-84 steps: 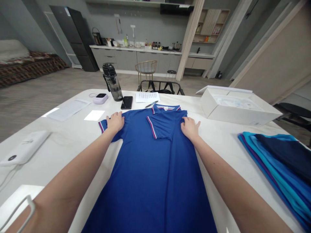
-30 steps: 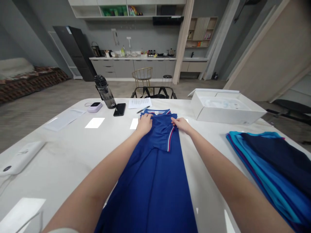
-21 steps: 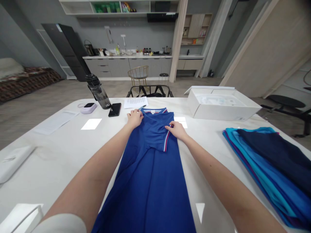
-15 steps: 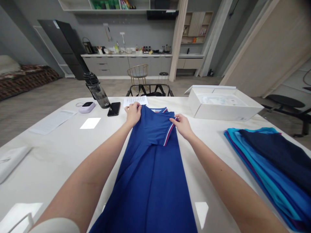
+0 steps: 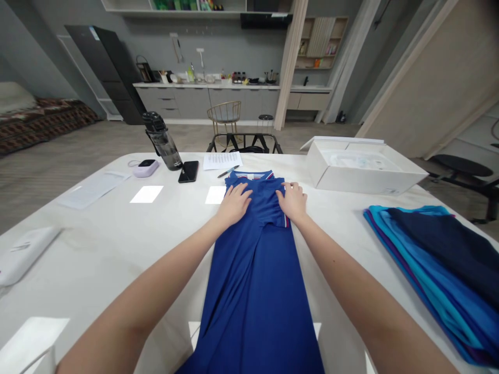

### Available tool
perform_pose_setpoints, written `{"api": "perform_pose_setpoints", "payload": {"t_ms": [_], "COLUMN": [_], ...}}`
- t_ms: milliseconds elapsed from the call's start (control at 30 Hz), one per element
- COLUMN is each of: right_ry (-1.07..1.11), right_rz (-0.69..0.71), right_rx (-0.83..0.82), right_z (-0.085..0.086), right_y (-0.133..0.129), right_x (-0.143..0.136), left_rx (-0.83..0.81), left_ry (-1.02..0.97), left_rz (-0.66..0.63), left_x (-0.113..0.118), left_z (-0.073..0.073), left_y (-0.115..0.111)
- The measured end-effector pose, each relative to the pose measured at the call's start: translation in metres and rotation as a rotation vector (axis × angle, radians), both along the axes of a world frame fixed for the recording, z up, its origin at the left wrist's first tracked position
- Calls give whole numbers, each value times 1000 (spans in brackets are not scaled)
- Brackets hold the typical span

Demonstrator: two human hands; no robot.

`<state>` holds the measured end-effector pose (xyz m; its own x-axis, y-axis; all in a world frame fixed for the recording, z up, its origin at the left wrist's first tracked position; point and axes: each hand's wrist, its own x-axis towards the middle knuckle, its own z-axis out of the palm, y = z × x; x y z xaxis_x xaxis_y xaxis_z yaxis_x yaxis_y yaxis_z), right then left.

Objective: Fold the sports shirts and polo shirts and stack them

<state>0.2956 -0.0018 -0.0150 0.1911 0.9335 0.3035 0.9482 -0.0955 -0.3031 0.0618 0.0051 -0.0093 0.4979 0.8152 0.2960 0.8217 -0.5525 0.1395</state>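
Note:
A blue polo shirt (image 5: 268,275) lies lengthwise on the white table, collar at the far end, partly folded over itself. White and red stripes trim its collar and the short sleeve, which rests across the upper part. My left hand (image 5: 235,202) is spread on the shirt just below the collar, palm down and fingers apart. At the opposite edge, my right hand (image 5: 294,201) rests by the sleeve with thumb and fingers apart, touching the cloth. Wrinkles run through the fabric between both hands, and a long crease goes down the left side.
Folded clothes (image 5: 429,259) in blues and dark navy are stacked at right. Behind them stands an open white box (image 5: 362,176). Beyond the collar lie a pen (image 5: 228,171) and a printed sheet (image 5: 222,160). A phone (image 5: 188,172) and a water bottle (image 5: 166,143) are at far left.
Both hands have let go of the pinched shirt edges and now lie on the cloth. The left hand moved right and nearer; the shirt's upper part lies flatter, uncovering the pen.

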Motion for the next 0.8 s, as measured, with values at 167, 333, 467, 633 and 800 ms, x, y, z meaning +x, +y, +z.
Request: {"api": "perform_pose_setpoints", "payload": {"t_ms": [167,333,467,633,800], "right_ry": [-70,-110,-75,-58,-95], "right_rz": [210,302,347,336,289], "right_rx": [-110,-157,-195,-270,-295], "right_z": [0,-4,-1,-3,-10], "right_y": [-20,-48,-76,-118,-149], "right_x": [-32,-45,-49,-54,-52], "left_rx": [-238,-231,-201,-200,-41], "left_ry": [48,26,26,29,-5], "left_rz": [101,131,129,151,136], "left_x": [-12,-15,-15,-13,-9], "left_z": [-22,-33,-32,-28,-19], "left_y": [-13,-11,-14,-19,-35]}}
